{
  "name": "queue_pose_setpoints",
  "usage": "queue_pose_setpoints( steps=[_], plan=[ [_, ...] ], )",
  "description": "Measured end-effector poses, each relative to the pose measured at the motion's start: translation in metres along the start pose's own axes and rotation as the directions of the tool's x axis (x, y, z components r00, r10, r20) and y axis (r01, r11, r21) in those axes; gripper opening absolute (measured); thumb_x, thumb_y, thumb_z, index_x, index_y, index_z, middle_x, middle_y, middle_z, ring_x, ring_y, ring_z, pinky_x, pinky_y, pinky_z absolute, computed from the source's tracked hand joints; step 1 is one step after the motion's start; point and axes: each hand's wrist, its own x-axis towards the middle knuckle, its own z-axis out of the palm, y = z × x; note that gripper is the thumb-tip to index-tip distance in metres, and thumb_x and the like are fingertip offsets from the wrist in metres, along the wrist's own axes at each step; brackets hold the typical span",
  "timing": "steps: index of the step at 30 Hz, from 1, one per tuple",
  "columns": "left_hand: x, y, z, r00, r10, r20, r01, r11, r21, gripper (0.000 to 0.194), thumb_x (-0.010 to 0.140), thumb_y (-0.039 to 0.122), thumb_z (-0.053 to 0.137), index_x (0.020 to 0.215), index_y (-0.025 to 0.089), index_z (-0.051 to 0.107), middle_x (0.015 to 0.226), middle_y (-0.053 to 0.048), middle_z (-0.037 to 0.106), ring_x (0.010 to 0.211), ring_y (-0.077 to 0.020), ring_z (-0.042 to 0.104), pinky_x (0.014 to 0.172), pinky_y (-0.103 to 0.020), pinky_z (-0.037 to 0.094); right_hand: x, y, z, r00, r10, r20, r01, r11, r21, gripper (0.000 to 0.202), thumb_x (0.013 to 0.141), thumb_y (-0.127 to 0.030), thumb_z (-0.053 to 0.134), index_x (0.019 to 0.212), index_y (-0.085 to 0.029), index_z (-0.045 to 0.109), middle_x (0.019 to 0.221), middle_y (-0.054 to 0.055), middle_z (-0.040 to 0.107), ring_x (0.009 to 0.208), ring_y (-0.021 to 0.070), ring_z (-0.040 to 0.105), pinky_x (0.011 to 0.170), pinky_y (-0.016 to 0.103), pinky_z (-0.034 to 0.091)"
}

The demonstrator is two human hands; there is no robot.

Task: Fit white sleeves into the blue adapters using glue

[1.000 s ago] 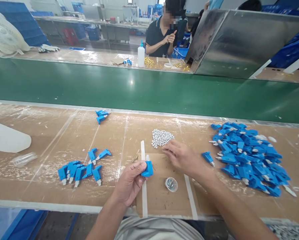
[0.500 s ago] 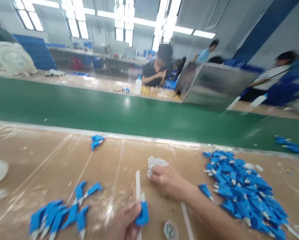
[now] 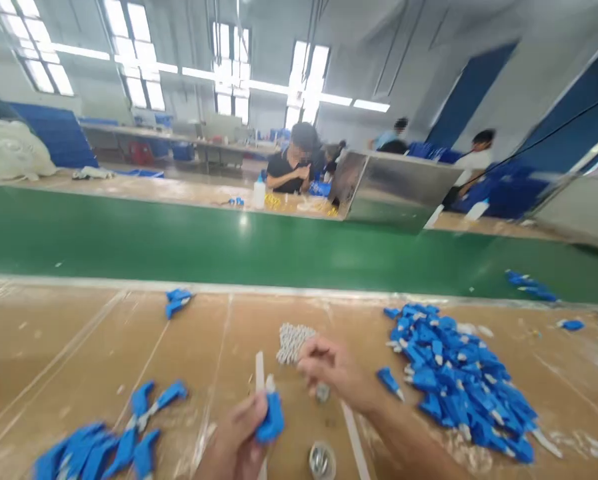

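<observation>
My left hand [image 3: 236,440] grips a small blue plastic part [image 3: 271,417] with a white tip, low in the view. My right hand [image 3: 331,372] hovers just in front of a little heap of small white pieces [image 3: 293,341], fingers pinched together; one small grey-white piece [image 3: 323,392] shows below the fingers, and whether the hand holds it cannot be told because of blur. A large pile of blue parts [image 3: 453,377] lies to the right of that hand. Another group of blue parts [image 3: 103,443] lies at the lower left.
A small round clear cap [image 3: 321,459] rests near the table edge between my hands. Two blue parts [image 3: 177,301] lie near the green conveyor belt [image 3: 229,243]. Across the belt a person in a dark shirt works beside a white bottle [image 3: 259,193] and a metal box [image 3: 399,190].
The camera has tilted upward, so the table slid down in view. My right hand came back a little from the white heap, fingers pinched. My left hand still holds the blue part.
</observation>
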Motion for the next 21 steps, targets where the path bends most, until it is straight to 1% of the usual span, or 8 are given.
queue_pose_setpoints(
  steps=[2, 3, 5, 6, 7, 8, 12, 21],
  plan=[
    [0.005, -0.006, 0.005, 0.999, 0.002, 0.034, -0.002, 1.000, -0.008, 0.030, 0.076, 0.038, 0.083, 0.072, 0.013, 0.066, 0.069, -0.001, 0.055, 0.060, -0.0091, 0.048, 0.056, -0.021, 0.043, -0.017, -0.007, 0.004, 0.989, 0.122, -0.087, -0.094, 0.958, 0.269, 0.028, 0.101, -0.048, 0.049, 0.097, -0.022, 0.058, 0.082, 0.002, 0.061, 0.059, 0.0129, 0.056, 0.051, 0.022, 0.046],
    [0.007, -0.008, 0.009, 0.998, 0.013, 0.068, -0.012, 1.000, -0.004, 0.031, 0.076, 0.038, 0.084, 0.070, 0.013, 0.066, 0.066, 0.000, 0.052, 0.057, -0.0074, 0.043, 0.052, -0.019, 0.039, -0.024, -0.011, 0.006, 0.972, 0.205, -0.114, -0.135, 0.889, 0.438, 0.028, 0.097, -0.049, 0.057, 0.095, -0.022, 0.060, 0.082, 0.003, 0.061, 0.060, 0.0119, 0.054, 0.050, 0.020, 0.044],
    [0.012, -0.012, 0.018, 0.989, 0.029, 0.144, -0.032, 0.999, 0.017, 0.031, 0.080, 0.039, 0.079, 0.073, 0.012, 0.068, 0.065, 0.001, 0.049, 0.056, -0.0059, 0.036, 0.049, -0.018, 0.031, -0.036, -0.019, 0.010, 0.928, 0.357, -0.109, -0.173, 0.670, 0.722, 0.029, 0.086, -0.046, 0.077, 0.088, -0.019, 0.065, 0.081, 0.003, 0.062, 0.060, 0.0102, 0.052, 0.049, 0.016, 0.041],
    [0.013, -0.014, 0.022, 0.984, 0.034, 0.176, -0.040, 0.999, 0.034, 0.029, 0.083, 0.039, 0.076, 0.076, 0.011, 0.070, 0.066, 0.000, 0.049, 0.057, -0.0060, 0.036, 0.049, -0.017, 0.030, -0.040, -0.024, 0.012, 0.910, 0.406, -0.089, -0.171, 0.560, 0.810, 0.029, 0.080, -0.042, 0.083, 0.085, -0.018, 0.067, 0.078, 0.002, 0.061, 0.061, 0.0097, 0.050, 0.049, 0.015, 0.040],
    [0.014, -0.015, 0.026, 0.979, 0.033, 0.200, -0.045, 0.998, 0.052, 0.029, 0.085, 0.039, 0.074, 0.079, 0.011, 0.071, 0.067, 0.000, 0.049, 0.058, -0.0063, 0.037, 0.050, -0.017, 0.029, -0.044, -0.028, 0.013, 0.900, 0.430, -0.074, -0.162, 0.488, 0.857, 0.029, 0.077, -0.039, 0.087, 0.082, -0.017, 0.069, 0.076, 0.002, 0.060, 0.061, 0.0094, 0.049, 0.049, 0.014, 0.039],
    [0.014, -0.016, 0.029, 0.976, 0.032, 0.216, -0.048, 0.996, 0.072, 0.028, 0.087, 0.039, 0.072, 0.082, 0.011, 0.073, 0.069, -0.001, 0.051, 0.060, -0.0067, 0.038, 0.051, -0.017, 0.030, -0.046, -0.031, 0.015, 0.899, 0.432, -0.070, -0.156, 0.467, 0.870, 0.028, 0.077, -0.038, 0.088, 0.081, -0.016, 0.070, 0.073, 0.001, 0.059, 0.060, 0.0090, 0.048, 0.049, 0.014, 0.039],
    [0.012, -0.019, 0.031, 0.972, 0.021, 0.234, -0.051, 0.991, 0.121, 0.029, 0.090, 0.040, 0.069, 0.091, 0.011, 0.075, 0.075, -0.004, 0.056, 0.065, -0.0078, 0.039, 0.056, -0.017, 0.032, -0.052, -0.037, 0.018, 0.901, 0.427, -0.076, -0.151, 0.474, 0.868, 0.027, 0.079, -0.037, 0.087, 0.079, -0.016, 0.070, 0.068, 0.000, 0.055, 0.057, 0.0084, 0.043, 0.048, 0.014, 0.036],
    [0.008, -0.019, 0.032, 0.978, 0.005, 0.207, -0.034, 0.990, 0.137, 0.029, 0.084, 0.042, 0.075, 0.088, 0.013, 0.076, 0.075, -0.003, 0.060, 0.062, -0.0076, 0.043, 0.053, -0.017, 0.032, -0.059, -0.037, 0.023, 0.898, 0.424, -0.117, -0.157, 0.558, 0.815, 0.029, 0.080, -0.041, 0.084, 0.080, -0.016, 0.070, 0.067, -0.001, 0.055, 0.053, 0.0084, 0.042, 0.049, 0.018, 0.035]
  ],
)
